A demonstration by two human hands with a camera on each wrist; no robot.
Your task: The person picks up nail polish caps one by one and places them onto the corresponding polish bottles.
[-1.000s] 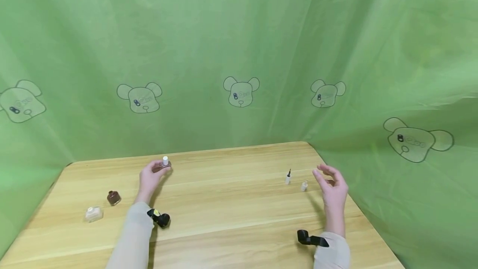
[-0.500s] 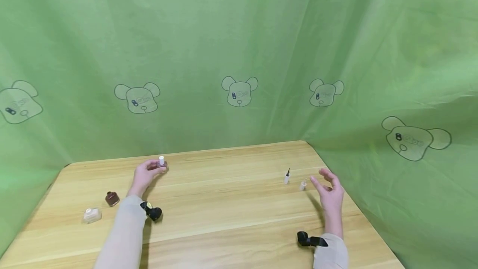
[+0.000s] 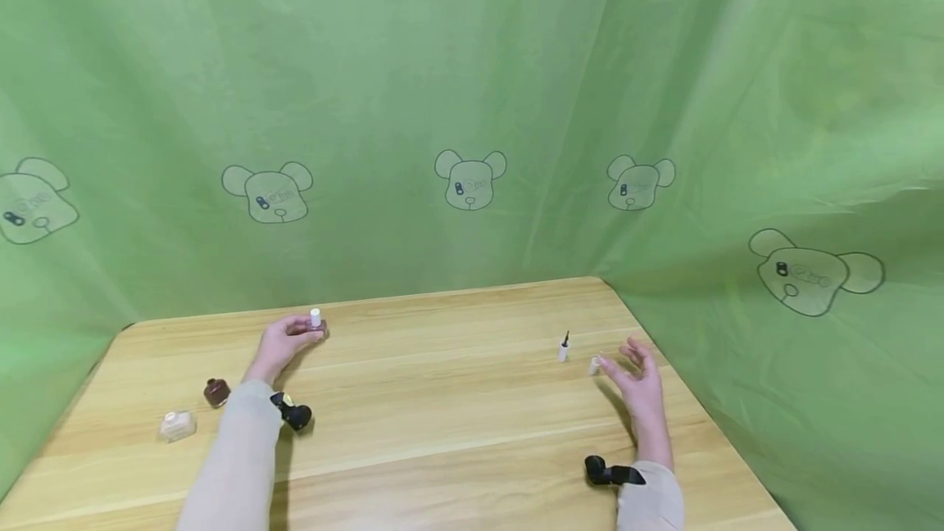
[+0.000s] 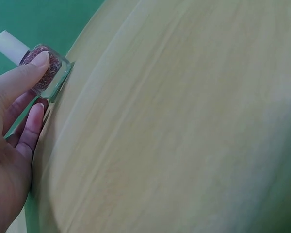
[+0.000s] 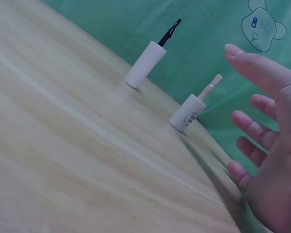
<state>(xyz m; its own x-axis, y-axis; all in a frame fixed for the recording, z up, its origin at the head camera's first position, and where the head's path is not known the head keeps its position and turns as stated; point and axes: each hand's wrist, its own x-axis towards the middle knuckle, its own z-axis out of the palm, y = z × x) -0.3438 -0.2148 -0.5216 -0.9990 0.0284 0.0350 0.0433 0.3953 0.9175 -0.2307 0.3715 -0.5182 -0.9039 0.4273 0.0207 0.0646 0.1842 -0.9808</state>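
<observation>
In the head view my left hand (image 3: 283,344) is at the far left of the table. It pinches a glittery dark-pink nail polish bottle (image 4: 48,73) between thumb and fingers, white cap up. The bottle's base is at the tabletop; whether it touches is unclear. On the right, my right hand (image 3: 640,388) holds nothing, its fingers loosely bent and apart. Nearest to it a white nail polish cap (image 5: 187,113) with a smiley print stands on its top, pale brush upward. Beside that, another white cap (image 5: 145,65) stands with a dark brush pointing up.
At the table's left stand two capless nail polish bottles: a dark brown bottle (image 3: 217,393) and a pale bottle (image 3: 178,426). The wooden table (image 3: 442,424) ends at a green curtain (image 3: 369,105) at the back and sides.
My left hand has moved slightly left with the nail polish bottle. My right hand has come left, closer to the pale-brush cap. Both caps stay standing.
</observation>
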